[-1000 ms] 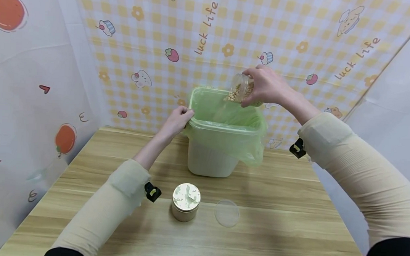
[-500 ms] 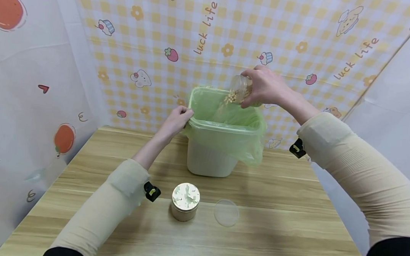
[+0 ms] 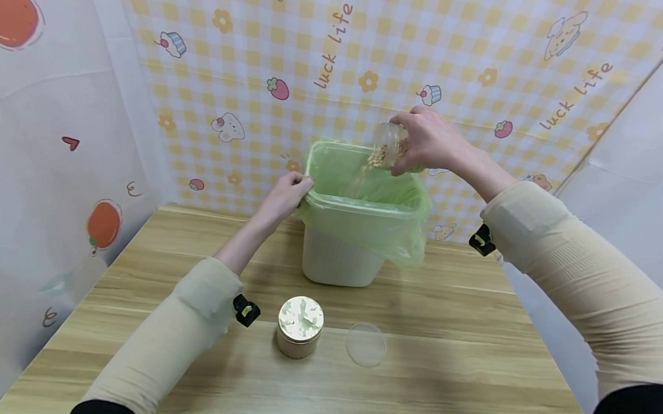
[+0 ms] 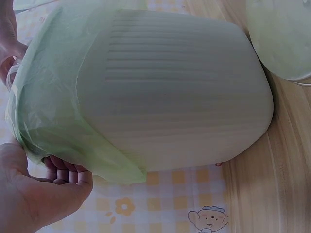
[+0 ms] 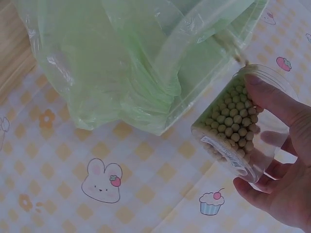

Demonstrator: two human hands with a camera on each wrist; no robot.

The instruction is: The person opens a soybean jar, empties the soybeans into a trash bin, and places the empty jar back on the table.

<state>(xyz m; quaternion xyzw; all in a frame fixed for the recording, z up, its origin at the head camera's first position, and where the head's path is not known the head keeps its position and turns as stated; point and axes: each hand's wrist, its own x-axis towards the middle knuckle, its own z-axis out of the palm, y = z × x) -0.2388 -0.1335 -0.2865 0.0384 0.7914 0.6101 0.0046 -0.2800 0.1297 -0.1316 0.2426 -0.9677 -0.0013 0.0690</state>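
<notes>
My right hand grips a clear jar of small round beige beans, tilted over the bin's mouth. Beans spill from its rim down into the green bag lining the bin. The bin is pale and stands upright at the back of the table. At the rim's left corner, my left hand pinches the bag's folded edge, its fingers curled as the left wrist view also shows. How many beans lie inside the bin is hidden.
A round metal tin with a pale patterned lid stands on the wooden table in front of the bin. To its right lies a clear round lid. A patterned cloth hangs behind the bin.
Beans keep falling from the jar, and those near its mouth have shifted and become fewer. Both hands and the bin stay nearly in place.
</notes>
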